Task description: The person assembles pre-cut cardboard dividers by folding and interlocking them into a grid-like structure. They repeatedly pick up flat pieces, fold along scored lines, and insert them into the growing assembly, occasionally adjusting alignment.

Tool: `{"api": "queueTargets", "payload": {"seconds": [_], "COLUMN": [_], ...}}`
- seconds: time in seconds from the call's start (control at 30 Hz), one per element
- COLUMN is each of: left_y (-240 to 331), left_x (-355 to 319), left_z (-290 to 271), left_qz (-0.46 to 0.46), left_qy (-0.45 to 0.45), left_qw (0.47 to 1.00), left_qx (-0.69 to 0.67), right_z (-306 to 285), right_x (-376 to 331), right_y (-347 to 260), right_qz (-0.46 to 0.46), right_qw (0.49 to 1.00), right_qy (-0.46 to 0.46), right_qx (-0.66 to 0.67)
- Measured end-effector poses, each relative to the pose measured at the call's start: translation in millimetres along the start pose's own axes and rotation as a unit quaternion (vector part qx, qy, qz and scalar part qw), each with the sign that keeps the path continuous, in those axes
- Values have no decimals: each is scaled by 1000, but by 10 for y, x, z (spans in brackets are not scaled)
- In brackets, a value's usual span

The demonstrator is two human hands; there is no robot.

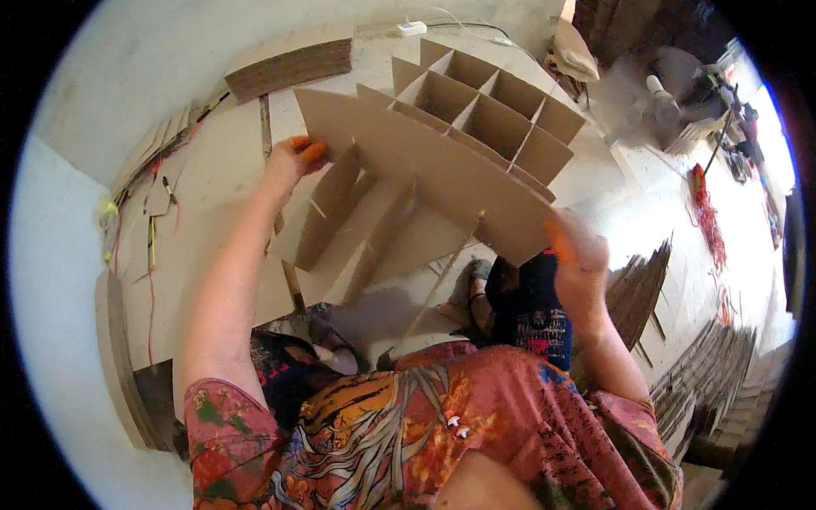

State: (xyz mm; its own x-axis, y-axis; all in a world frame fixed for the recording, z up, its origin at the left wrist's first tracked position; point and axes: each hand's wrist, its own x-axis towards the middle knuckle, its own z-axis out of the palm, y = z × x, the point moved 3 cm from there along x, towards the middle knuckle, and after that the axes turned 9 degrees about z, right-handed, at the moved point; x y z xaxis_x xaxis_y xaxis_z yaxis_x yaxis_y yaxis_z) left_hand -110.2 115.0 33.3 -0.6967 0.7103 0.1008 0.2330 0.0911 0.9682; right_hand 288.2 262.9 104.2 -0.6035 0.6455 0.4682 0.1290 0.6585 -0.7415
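Between my two hands is a long, brown cardboard divider strip (pixel 421 157), held at its ends and slanting down to the right. My left hand (pixel 302 156), orange at the fingertips, pinches the strip's left end. At the lower right end, my right hand (pixel 580 251) grips the same strip, its fingers partly hidden. Several slotted cross pieces, one of them a cardboard cross strip (pixel 330 208), stand against its near side. Just beyond the strip sits a cardboard grid divider (pixel 544 157) with open square cells; the strip hides its near lower part.
A stack of cardboard strips (pixel 293 70) lies at the back left, near a white power strip (pixel 412 29). More cardboard pieces (pixel 701 374) are piled at the right, below a bundle of red cord (pixel 707 221). A cardboard pile (pixel 637 285) stands beside my right forearm.
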Motion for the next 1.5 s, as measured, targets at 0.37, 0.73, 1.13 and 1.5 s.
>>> {"api": "queueTargets", "payload": {"seconds": [0.37, 0.73, 1.13, 1.5], "left_y": [1135, 1020, 981, 1122], "left_x": [-840, -1511, -1448, -1506], "left_z": [340, 1372, 1444, 1427], "left_qz": [127, 244, 250, 286], "left_qy": [98, -135, -97, -70], "left_qw": [953, 879, 866, 891], "left_qx": [256, 387, 421, 345], "right_z": [148, 232, 117, 264], "right_x": [134, 60, 156, 85], "right_y": [208, 116, 254, 782], "right_qz": [73, 73, 47, 36], "right_qw": [987, 991, 991, 990], "right_qy": [-145, -113, -120, -114], "right_qx": [2, -1, -35, -76]}}
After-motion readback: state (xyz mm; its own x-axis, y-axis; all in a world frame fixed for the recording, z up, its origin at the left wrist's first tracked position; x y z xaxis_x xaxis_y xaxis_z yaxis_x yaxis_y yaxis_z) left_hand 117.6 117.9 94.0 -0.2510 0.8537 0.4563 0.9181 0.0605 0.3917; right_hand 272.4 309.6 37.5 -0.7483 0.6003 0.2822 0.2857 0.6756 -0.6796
